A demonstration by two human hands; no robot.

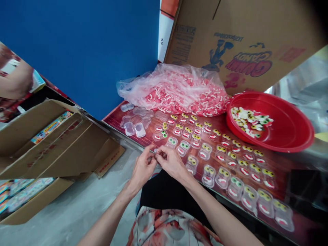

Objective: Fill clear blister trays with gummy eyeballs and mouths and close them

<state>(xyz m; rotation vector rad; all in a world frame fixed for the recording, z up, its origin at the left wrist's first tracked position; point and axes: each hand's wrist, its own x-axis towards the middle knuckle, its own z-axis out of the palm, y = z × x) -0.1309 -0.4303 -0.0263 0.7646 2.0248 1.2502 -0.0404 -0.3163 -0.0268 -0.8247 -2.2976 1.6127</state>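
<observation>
Head view: left hand (144, 164) and right hand (171, 163) meet left of a round red plastic basin (289, 119).
Each grip is pinched together on a small clear plastic piece (155, 150), mostly hidden by fingers. Clear plastic packs (209, 175) with yellow-and-green eyes line the dark-red worktop (148, 138) left and front of the basin.

Both bare forearms reach in from the near side, the left arm (109, 213) slanting right, the right arm (214, 206) slanting left. The left hand (144, 166) and right hand (172, 163) meet closely, their fingers (163, 150) curled inward, tips close together, wrists apart.
</observation>
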